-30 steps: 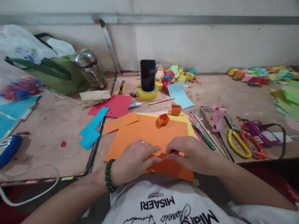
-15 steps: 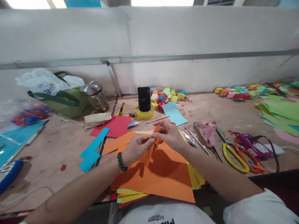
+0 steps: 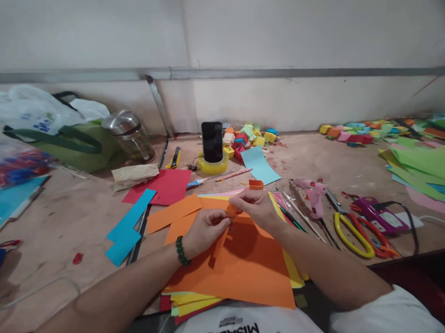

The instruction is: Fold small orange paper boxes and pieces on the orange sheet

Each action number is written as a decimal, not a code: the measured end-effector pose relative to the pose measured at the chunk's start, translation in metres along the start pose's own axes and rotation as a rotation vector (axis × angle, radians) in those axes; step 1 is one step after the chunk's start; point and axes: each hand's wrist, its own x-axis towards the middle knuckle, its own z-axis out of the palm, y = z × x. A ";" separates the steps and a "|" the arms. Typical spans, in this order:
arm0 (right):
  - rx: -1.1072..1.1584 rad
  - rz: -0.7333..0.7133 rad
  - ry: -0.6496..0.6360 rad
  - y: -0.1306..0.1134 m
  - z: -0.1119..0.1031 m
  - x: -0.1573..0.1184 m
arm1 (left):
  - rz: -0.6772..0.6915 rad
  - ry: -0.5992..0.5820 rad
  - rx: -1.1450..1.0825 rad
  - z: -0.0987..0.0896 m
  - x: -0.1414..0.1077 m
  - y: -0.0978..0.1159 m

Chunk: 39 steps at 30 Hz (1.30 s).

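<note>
Above a stack of coloured paper topped by an orange sheet (image 3: 254,272), my two hands meet at an orange paper strip (image 3: 221,243). My left hand (image 3: 207,230), below a green bead bracelet (image 3: 182,250), pinches the strip between thumb and fingers. Close beside it, my right hand (image 3: 256,206) is closed on the strip's upper part, which the fingers partly hide. The strip's lower end hangs over the orange sheet. Just beyond my right hand sits a small folded orange paper piece (image 3: 256,184). Cut orange strips (image 3: 175,213) lie to the left.
A phone (image 3: 212,142) stands in a yellow tape roll (image 3: 212,163), near small paper cubes (image 3: 246,138). To the right lie a pink glue gun (image 3: 313,196), scissors (image 3: 353,235) and a purple device (image 3: 378,217). Blue strips (image 3: 130,226), red paper (image 3: 169,183) and a jar (image 3: 130,137) are left.
The camera view has tilted down and shifted slightly. My right hand has come lower, beside the left, with both still on the strip. The folded orange piece beyond it now shows more fully.
</note>
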 end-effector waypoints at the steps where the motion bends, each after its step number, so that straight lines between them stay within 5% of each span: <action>1: -0.018 -0.013 0.030 0.000 0.002 -0.001 | 0.002 0.002 0.007 0.001 0.000 0.000; 18: 0.014 -0.088 0.128 0.002 0.011 -0.008 | -0.038 -0.020 -0.085 0.011 -0.010 0.005; 31: 0.164 -0.082 0.285 0.002 -0.016 0.014 | -0.154 -0.228 -0.238 0.016 -0.022 0.006; 39: 0.271 -0.126 0.373 -0.012 -0.030 0.019 | -0.105 -0.211 -0.339 0.004 -0.017 0.005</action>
